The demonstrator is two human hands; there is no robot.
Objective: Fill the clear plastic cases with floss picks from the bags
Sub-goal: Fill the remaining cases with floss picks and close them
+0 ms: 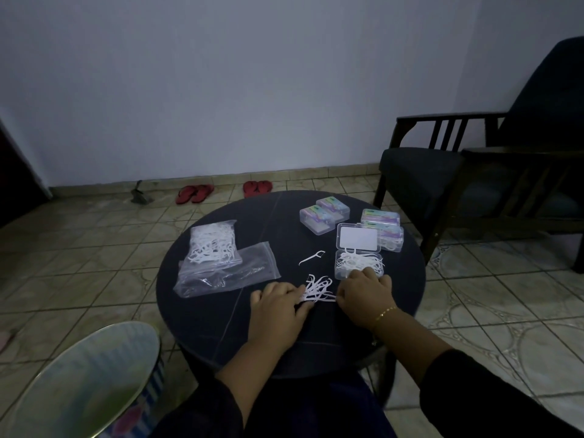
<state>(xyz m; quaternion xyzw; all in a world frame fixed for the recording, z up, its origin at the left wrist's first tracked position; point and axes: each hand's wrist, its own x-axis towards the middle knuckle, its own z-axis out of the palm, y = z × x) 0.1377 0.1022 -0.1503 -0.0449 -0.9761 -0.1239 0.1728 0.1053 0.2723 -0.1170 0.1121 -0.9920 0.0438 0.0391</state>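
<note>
While both hands work a loose pile of floss picks (319, 290) on the dark tabletop (221, 330), the left hand (279, 306) lies flat, fingers spread onto the pile's near edge. Right hand (363, 297) curls at the pile's other side; whether it pinches any pick, cannot tell. Just beyond its knuckles: open case (358, 263), heaped. Beyond the left hand: a stray pick (313, 257) and two bags (221, 260). Risk: picks overhang the case rim, so the lid may jam, or tangled picks drag others out and scatter.
</note>
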